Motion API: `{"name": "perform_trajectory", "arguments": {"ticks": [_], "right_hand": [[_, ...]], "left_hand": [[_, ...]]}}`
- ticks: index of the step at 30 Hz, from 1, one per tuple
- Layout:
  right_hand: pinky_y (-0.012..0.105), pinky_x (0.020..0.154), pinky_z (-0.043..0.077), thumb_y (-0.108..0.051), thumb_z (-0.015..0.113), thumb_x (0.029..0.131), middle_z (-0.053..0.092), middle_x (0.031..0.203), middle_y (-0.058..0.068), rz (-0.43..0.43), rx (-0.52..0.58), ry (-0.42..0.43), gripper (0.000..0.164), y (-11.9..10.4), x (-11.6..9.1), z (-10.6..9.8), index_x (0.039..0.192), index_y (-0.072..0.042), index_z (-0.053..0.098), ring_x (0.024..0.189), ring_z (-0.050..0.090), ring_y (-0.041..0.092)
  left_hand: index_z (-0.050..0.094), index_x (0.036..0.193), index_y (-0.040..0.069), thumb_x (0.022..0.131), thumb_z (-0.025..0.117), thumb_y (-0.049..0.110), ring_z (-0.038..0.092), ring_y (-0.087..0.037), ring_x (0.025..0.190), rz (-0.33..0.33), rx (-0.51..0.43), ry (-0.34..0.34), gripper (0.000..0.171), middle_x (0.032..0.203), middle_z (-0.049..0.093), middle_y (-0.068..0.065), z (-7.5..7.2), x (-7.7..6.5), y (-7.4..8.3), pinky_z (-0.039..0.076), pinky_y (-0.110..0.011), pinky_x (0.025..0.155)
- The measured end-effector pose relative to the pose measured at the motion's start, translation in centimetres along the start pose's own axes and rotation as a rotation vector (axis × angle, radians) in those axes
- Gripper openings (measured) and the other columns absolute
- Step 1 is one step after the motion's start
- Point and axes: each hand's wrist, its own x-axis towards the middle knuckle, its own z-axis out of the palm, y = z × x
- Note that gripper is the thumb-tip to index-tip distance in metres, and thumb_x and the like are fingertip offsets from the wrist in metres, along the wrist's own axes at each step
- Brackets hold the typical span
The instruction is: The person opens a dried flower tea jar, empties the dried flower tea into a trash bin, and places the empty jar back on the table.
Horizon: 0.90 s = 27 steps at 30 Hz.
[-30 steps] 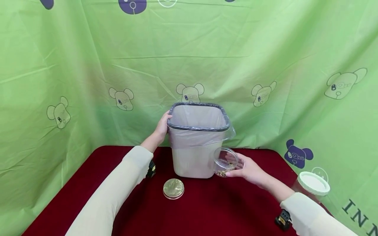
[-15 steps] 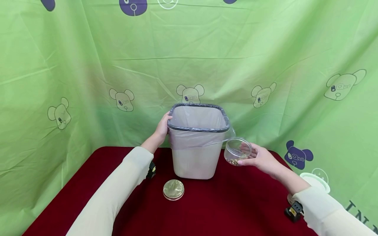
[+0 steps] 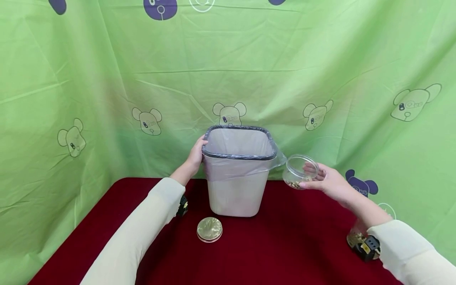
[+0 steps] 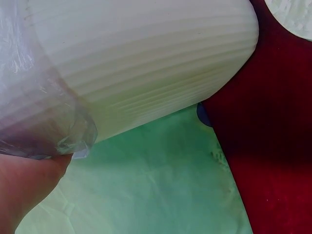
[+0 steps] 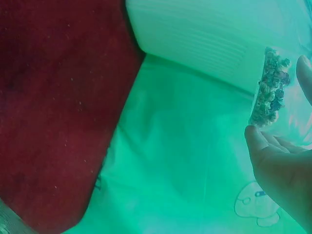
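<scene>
A pale trash bin with a dark rim and a clear plastic liner stands at the back middle of the table. My left hand holds the bin's left side near the rim, thumb over the edge. To the right of the bin, my right hand grips a lidless clear jar, raised off the table and slightly tilted. Small dried pieces, like flower buds, lie inside it near the base. A round gold lid rests on the table in front of the bin.
Another clear jar with small pieces in it stands at the table's right edge, partly hidden by my right wrist. A dark red cloth covers the table. Green printed fabric hangs close behind and at both sides.
My right hand has moved right and up with the clear jar, away from the bin's front. The left hand and bin have stayed put. My right sleeve now covers the other jar's white top.
</scene>
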Motion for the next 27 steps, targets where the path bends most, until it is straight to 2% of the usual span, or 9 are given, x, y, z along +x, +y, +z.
{"name": "perform_trajectory", "arguments": {"ticks": [8,15,18,23,27], "right_hand": [[0.017,0.079,0.039,-0.029,0.067,0.077,0.040,0.132,0.012,0.019,-0.038,0.041,0.069,-1.0,0.2,-1.5,0.133,-0.004,0.034,0.117,0.039,0.026],[0.015,0.077,0.040,-0.031,0.066,0.078,0.038,0.134,0.015,0.032,-0.070,0.065,0.075,-2.2,0.6,-2.6,0.136,-0.004,0.027,0.118,0.037,0.028],[0.021,0.080,0.040,-0.034,0.065,0.079,0.039,0.133,0.016,0.043,-0.103,0.080,0.076,-2.7,1.0,-3.1,0.137,-0.005,0.026,0.118,0.037,0.030],[0.042,0.090,0.034,-0.035,0.064,0.079,0.041,0.129,0.020,0.056,-0.081,0.095,0.078,-3.6,1.9,-3.6,0.138,-0.003,0.025,0.117,0.038,0.031],[0.045,0.092,0.032,-0.037,0.065,0.078,0.044,0.126,0.023,0.067,-0.057,0.114,0.079,-4.3,2.4,-3.8,0.137,-0.004,0.026,0.118,0.037,0.030]], "left_hand": [[0.024,0.139,0.011,0.086,0.032,0.022,0.032,-0.027,0.120,-0.007,0.009,-0.005,0.054,0.138,0.031,-0.012,0.0,-0.1,0.1,0.023,-0.037,0.098],[0.024,0.139,0.010,0.087,0.031,0.020,0.031,-0.027,0.121,-0.006,0.000,-0.010,0.053,0.138,0.029,-0.013,0.0,-0.1,0.1,0.022,-0.036,0.099],[0.023,0.139,0.010,0.087,0.031,0.020,0.030,-0.027,0.122,-0.009,-0.008,-0.013,0.053,0.139,0.029,-0.013,-0.1,-0.1,0.1,0.022,-0.036,0.099],[0.024,0.139,0.010,0.087,0.031,0.020,0.032,-0.026,0.120,-0.009,-0.005,-0.008,0.053,0.138,0.030,-0.012,0.0,-0.1,0.1,0.023,-0.036,0.098],[0.024,0.139,0.010,0.087,0.031,0.021,0.033,-0.026,0.119,-0.009,0.003,-0.003,0.054,0.137,0.031,-0.012,0.0,0.0,0.0,0.025,-0.035,0.097]]}}
